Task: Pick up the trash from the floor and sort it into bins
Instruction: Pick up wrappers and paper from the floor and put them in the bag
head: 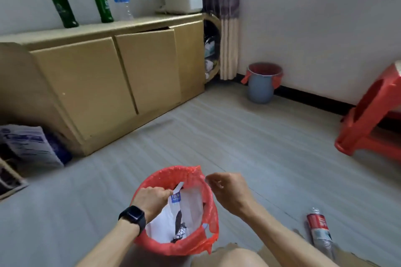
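Pushing the white paper wrapper down into the red-lined bin, I pinch its top edge with my left hand, so it folds in below the rim and doesn't spring back out. My right hand hovers just above the far rim beside the liner's loose flap, fingers curled. Whether it nips the plastic to hold the mouth wide or holds nothing, I cannot tell. The bin sits on the floor right in front of me, close enough that I barely reach.

A plastic bottle with a red label lies on the floor at my right, not yet sorted. I judge it belongs in the blue bin by the far wall. The red stool juts in beside that route. Along the left runs a cabinet topped with green bottles.
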A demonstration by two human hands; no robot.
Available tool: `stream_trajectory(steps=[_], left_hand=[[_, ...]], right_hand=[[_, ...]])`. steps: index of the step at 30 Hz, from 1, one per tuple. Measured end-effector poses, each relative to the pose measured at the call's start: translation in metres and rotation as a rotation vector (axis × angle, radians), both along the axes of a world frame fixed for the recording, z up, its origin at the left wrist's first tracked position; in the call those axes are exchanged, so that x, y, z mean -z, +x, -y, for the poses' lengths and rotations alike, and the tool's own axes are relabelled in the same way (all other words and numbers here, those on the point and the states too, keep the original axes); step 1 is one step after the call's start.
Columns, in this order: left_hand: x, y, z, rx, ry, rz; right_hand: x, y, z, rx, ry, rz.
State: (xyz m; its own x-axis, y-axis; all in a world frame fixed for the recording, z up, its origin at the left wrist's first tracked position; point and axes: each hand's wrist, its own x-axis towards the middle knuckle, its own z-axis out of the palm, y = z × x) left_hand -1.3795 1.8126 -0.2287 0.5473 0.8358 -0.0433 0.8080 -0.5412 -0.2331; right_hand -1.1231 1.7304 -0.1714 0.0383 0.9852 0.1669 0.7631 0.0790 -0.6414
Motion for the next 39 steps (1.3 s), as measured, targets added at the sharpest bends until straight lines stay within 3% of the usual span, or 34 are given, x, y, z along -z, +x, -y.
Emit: stream_trajectory(steps=[7, 16, 22, 27, 33, 39], left_hand=[[-0.014, -0.003, 0.030, -0.175, -0.203, 0.088], [-0.054, 0.044, 0.023, -0.128, -0.205, 0.295], [-0.096, 0.170, 0.035, 0.159, -0.232, 0.366], [-0.123, 0.296, 0.085, 0.481, -0.262, 0.306], [-0.122, 0.413, 0.183, 0.784, -0.323, 0.282], [-0.067, 0.472, 0.274, 0.950, -0.504, 0.186]], right_hand=[[0.019, -0.026, -0.011, -0.063, -0.195, -0.134], [-0.021, 0.040, 0.021, 0.108, -0.085, 0.035], [-0.054, 0.132, 0.102, 0.261, -0.035, 0.110], [-0.075, 0.218, 0.225, 0.472, -0.193, 0.315], [-0.062, 0.281, 0.376, 0.863, -0.260, 0.250], [-0.005, 0.281, 0.497, 1.162, -0.329, 0.094]])
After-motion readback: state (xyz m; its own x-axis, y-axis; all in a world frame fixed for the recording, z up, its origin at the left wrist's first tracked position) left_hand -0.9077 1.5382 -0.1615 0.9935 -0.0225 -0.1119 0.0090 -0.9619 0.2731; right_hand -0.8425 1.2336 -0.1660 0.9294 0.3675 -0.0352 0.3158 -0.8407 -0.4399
